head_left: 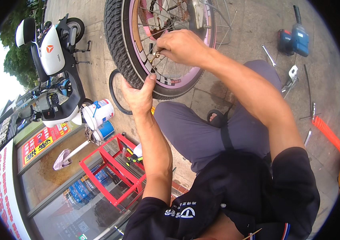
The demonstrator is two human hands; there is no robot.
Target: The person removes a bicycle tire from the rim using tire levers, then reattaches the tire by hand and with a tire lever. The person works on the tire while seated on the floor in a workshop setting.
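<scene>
In front of me is a bicycle wheel with a knobby black tyre (118, 44) and a pink-and-white rim (164, 82). My left hand (140, 96) grips the tyre at its near edge, with the thumb on the side of the tyre. The fingers of my right hand (182, 47) are pinched together inside the rim, among the spokes. They close on a small brass-coloured part (156, 55) by the rim that looks like the valve stem; the fingers partly hide it. Behind the spokes a rusty chain and pink frame parts show.
At right on the paving lie a blue cordless power tool (300, 38), a spanner (268, 55) and a red coiled air hose (330, 136). To the left are a black rubber ring (113, 90), white bucket (99, 113), red metal frame (118, 172) and white scooter (52, 50).
</scene>
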